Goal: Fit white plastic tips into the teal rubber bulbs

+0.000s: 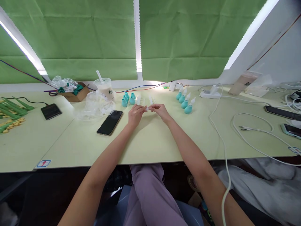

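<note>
Both hands meet over the middle of the table. My left hand [136, 114] and my right hand [161, 111] pinch a small whitish piece [147, 108] between their fingertips; its exact kind is too small to tell. Just behind the fingers lie several small clear or white parts [138, 100], partly hidden by the hands. To the left of them stand several turquoise bulbs [124, 102] with open tops. On the right several turquoise bulbs with white pointed nozzles [188, 109] stand in a slanting row.
A black phone [110, 122] lies left of my left arm. Behind it are a crumpled plastic bag [97, 105], a drink cup with a straw [104, 88] and an open cardboard box [75, 95]. A power strip [210, 94] and white cables [219, 135] spread over the right side.
</note>
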`<state>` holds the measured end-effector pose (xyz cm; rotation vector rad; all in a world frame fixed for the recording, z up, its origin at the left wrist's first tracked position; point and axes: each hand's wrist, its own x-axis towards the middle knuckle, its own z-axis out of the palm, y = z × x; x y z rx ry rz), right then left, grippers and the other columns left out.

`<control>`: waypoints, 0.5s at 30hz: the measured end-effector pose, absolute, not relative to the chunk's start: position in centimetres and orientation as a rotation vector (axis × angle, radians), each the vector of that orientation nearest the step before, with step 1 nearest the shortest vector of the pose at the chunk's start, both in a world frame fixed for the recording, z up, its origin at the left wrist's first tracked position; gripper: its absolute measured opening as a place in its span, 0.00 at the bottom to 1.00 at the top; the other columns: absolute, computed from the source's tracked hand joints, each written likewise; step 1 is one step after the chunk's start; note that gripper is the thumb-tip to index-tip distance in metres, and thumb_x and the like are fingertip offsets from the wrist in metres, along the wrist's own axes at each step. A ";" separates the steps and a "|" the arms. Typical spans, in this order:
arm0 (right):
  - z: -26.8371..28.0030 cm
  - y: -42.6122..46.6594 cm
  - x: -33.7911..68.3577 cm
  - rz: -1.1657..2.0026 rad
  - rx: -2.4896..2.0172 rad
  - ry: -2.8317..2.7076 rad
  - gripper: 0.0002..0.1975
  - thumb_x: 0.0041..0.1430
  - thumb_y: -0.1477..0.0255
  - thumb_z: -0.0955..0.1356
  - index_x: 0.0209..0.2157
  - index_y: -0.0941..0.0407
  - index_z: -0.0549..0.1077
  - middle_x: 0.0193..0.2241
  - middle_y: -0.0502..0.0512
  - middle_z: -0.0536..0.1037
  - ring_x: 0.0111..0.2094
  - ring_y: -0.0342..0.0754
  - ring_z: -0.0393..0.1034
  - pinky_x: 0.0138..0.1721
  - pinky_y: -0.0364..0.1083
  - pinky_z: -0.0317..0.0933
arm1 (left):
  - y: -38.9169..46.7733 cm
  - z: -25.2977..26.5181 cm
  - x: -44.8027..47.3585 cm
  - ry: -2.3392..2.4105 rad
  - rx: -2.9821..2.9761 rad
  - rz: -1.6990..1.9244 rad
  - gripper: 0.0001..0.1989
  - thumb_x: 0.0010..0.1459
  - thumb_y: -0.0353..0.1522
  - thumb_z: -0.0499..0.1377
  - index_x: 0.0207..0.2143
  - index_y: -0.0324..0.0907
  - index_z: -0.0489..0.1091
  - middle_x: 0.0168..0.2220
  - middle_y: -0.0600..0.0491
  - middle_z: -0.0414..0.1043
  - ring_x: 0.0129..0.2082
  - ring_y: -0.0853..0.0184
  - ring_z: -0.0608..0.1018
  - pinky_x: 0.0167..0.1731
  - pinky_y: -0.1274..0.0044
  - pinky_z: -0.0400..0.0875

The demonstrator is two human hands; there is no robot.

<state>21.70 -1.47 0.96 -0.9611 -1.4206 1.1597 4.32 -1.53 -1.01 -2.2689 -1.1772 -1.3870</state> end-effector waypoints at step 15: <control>0.2 -1.3 22.3 1.466 -1.050 -1.228 0.19 0.29 0.62 0.79 0.26 0.57 0.78 0.25 0.53 0.78 0.32 0.47 0.74 0.29 0.41 0.56 | -1.9 -1.3 4.1 -1.025 -2.358 -1.244 0.16 0.65 0.32 0.47 0.40 0.46 0.75 0.33 0.50 0.76 0.31 0.70 0.71 0.30 0.78 0.65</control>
